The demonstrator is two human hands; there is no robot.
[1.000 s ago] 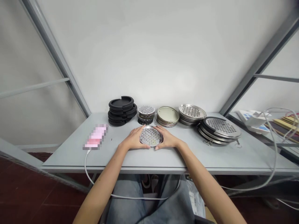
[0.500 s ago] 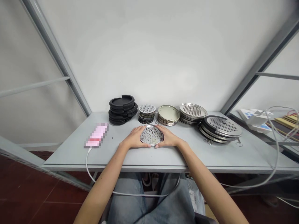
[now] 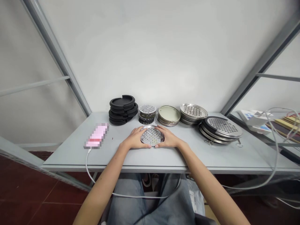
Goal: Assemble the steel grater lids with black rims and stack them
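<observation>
A round metal grater [image 3: 152,136] with a shiny rim lies flat on the grey table, close to its front edge. My left hand [image 3: 137,137] curves around its left side, with the thumb at the near rim and fingertips at the far rim. On the opposite side my right hand [image 3: 168,137] grips it the same way. Just beyond the hands stand a stack of small perforated discs [image 3: 147,109] and a stack of plain round metal plates or rings [image 3: 169,114]. The grater's outer sides are hidden by my palms.
Black ring-shaped holders [image 3: 122,102] are piled at the back left. To the right are a stack of metal graters [image 3: 193,111] and a larger pile [image 3: 222,126], its top grater in a black holder. A pink phone [image 3: 97,135] with a white cable [image 3: 87,164] lies left.
</observation>
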